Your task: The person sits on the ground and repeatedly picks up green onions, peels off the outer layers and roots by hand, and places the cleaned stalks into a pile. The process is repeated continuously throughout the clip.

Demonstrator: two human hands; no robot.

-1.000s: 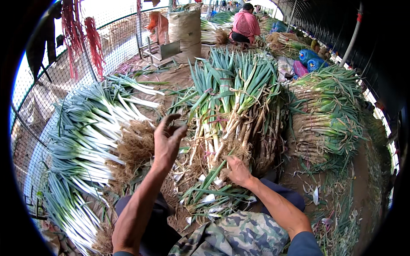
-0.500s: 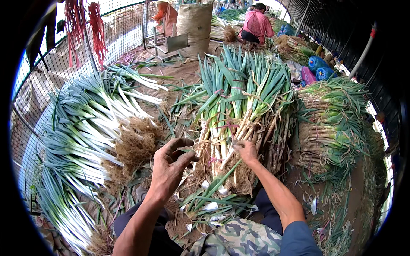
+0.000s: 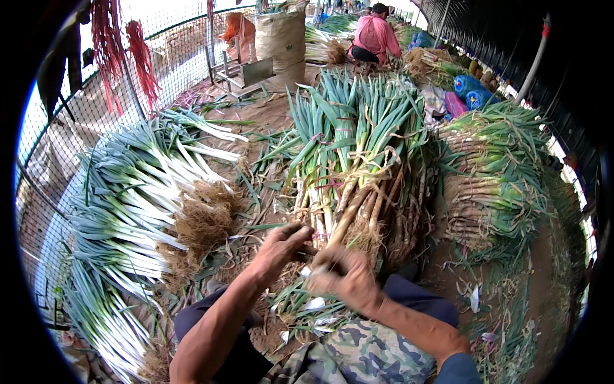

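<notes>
My left hand and right hand meet at the root end of the upright leek bundle, both closed around 1 dirty stalk just in front of my knees. I'd grip low near the roots and peel outward, keeping clear of the cleaned pile on my left.

dirt floor, mesh fence left, daylight beyond

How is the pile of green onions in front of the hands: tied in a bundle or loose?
Tied. A pale straw band wraps the green onion bundle across its stalks, holding them together. Both hands work at its root end.
</notes>
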